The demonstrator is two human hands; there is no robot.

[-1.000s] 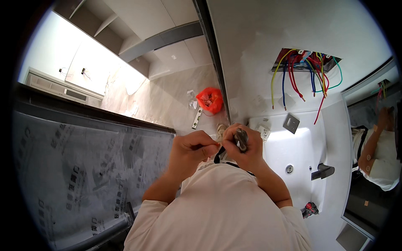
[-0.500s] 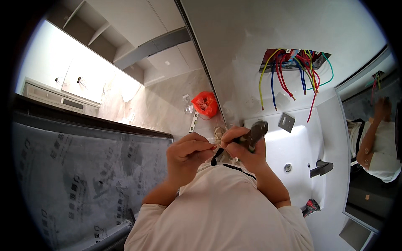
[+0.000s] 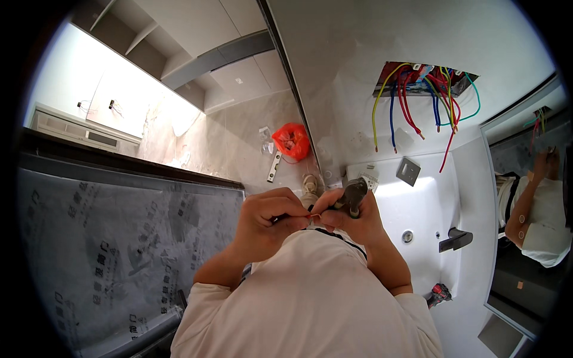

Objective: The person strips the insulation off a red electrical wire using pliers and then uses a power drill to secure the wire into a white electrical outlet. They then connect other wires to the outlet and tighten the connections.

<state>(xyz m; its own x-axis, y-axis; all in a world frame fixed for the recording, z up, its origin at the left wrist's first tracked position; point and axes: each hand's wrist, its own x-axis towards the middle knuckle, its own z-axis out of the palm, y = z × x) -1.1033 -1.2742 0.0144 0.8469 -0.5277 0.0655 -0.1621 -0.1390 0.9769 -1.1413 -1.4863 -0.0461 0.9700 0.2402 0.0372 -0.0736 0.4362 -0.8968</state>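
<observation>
In front of my chest, my left hand (image 3: 262, 216) pinches a short red wire (image 3: 311, 215) whose bare copper end points toward the right. Thumb and forefinger of my right hand (image 3: 363, 225) close around that copper tip. The same hand keeps a pair of dark-headed pliers (image 3: 354, 192) tucked in its palm, the head sticking up past the fingers. Beyond, several red, blue, yellow and green wires (image 3: 406, 107) with stripped ends hang out of an opened wall box (image 3: 382, 86).
At my right is a white washbasin (image 3: 394, 209) with a dark tap (image 3: 456, 240), a grey cover plate (image 3: 408, 172) and a red-black tool (image 3: 440, 293). A mirror (image 3: 507, 268) stands farther right. On the floor lie a red bag (image 3: 290, 142) and a spirit level (image 3: 274, 166). A film-covered panel (image 3: 119, 250) fills the left.
My fingers have shifted slightly, and the wire's bare copper end now shows between both hands. The pliers' head has moved a little left and down. The view has shifted slightly.
</observation>
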